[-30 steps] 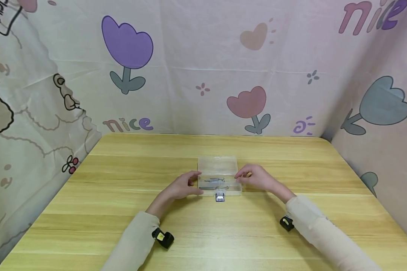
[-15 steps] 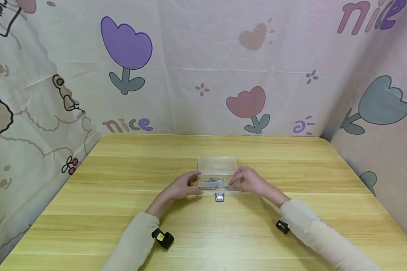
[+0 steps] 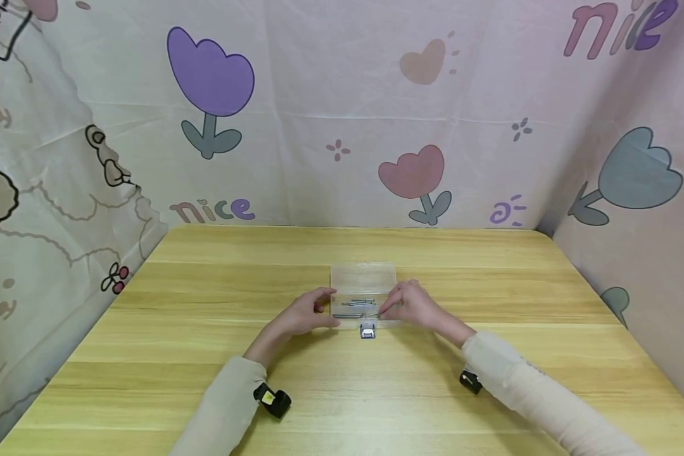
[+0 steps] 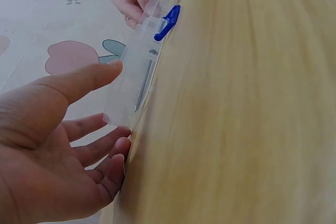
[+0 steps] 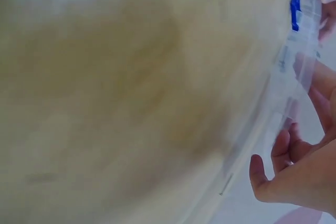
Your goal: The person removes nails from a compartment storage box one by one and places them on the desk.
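Now my left hand steadies the left end of a small clear plastic box in the middle of the pale wooden table, thumb over the rim, fingers loose and straight against its side. My right hand reaches in at the right end, fingertips drawn together over the thin grey metal nails lying in the tray; whether a nail is actually pinched I cannot tell. The hinged lid lies open and flat behind the tray, and a blue latch juts from the front edge toward me.

To do this well, I judge, the left hand should keep the light box from sliding while the right takes one nail at a time, lifting it clear of the low wall without tipping the tray.

Around the table hangs a pale cloth backdrop printed with tulips, hearts and the word "nice". A black wrist camera sits on my left cream sleeve. My own right hand hides part of the tray.
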Demonstrator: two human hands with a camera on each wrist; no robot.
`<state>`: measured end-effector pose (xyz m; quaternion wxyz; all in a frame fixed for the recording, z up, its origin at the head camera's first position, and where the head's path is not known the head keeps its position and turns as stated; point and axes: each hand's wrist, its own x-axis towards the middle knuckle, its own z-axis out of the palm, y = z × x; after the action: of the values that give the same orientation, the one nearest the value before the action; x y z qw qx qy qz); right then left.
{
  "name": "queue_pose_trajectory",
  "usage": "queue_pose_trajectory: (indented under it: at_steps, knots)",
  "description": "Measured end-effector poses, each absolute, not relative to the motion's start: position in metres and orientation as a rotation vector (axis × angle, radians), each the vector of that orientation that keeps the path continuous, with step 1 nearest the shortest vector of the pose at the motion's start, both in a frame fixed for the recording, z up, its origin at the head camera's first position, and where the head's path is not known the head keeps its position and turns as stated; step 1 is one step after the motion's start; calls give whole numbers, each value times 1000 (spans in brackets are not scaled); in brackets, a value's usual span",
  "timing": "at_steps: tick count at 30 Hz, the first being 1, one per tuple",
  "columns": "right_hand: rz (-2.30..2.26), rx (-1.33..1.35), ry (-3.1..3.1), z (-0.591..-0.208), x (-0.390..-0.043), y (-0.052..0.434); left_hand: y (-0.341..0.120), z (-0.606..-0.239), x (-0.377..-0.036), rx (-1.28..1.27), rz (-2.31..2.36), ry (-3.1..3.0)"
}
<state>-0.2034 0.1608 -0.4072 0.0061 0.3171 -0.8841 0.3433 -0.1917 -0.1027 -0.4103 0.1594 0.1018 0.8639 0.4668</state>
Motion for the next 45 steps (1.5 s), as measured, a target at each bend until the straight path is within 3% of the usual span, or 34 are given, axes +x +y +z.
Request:
queue_pose_trajectory:
  at_steps: [23, 45]
  knots:
    - [1003, 696, -2867, -410, -194, 149, -104, -412, -193, 317, 1347, 2462]
    - [797, 706, -2897, -410, -193, 148, -104, -412, -193, 320, 1334, 2472]
